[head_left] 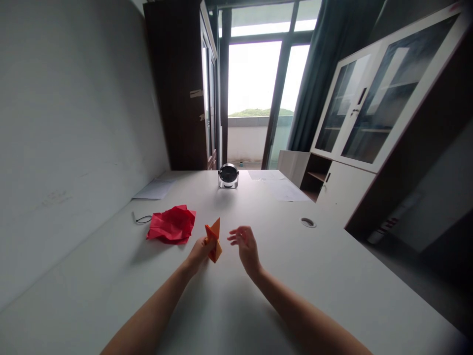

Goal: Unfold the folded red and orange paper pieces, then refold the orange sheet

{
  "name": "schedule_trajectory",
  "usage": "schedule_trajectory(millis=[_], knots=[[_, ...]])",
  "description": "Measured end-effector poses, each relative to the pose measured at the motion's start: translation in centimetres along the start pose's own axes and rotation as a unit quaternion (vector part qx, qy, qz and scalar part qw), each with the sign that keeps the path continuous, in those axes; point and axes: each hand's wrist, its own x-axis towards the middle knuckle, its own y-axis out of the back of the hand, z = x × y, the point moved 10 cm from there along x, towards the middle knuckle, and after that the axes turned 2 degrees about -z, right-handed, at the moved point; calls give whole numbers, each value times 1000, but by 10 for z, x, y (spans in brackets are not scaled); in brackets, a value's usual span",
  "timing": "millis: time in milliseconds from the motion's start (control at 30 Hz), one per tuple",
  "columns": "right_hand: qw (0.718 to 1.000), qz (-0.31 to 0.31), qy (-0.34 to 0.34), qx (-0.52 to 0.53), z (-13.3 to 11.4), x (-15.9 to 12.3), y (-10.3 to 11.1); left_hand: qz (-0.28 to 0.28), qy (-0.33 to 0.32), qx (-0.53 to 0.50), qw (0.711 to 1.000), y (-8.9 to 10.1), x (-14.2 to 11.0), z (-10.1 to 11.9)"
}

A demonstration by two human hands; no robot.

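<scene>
In the middle of the white table, my left hand grips a folded piece of orange paper, thumb across its middle. Pointed flaps of the paper stick out above and below the fingers. To its right, my right hand is raised over the table, fingers bent but apart, with nothing in them and not touching the paper. Left of both hands lies a creased sheet of red paper.
The white table bears a small round device on a metal stand at the far end. White sheets lie by the left wall, others at the far right. A thin black cable loop touches the red paper. A round grommet sits at right.
</scene>
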Motion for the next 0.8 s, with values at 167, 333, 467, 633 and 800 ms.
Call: schedule_trajectory(millis=[167, 333, 467, 633, 800], knots=[[932, -155, 170, -279, -40, -23, -41, 38, -61, 113, 991, 5, -3, 14], [918, -93, 156, -352, -39, -15, -35, 23, -93, 143, 985, -10, -14, 30], [914, -107, 141, -364, -34, -13, -33, 21, -102, 147, 984, -14, -16, 33], [935, -106, 129, -312, -27, -12, -26, 1, -117, 171, 978, -21, -20, 34], [962, -81, 68, -253, -7, -4, -10, -34, -123, 209, 969, -34, -24, 31]])
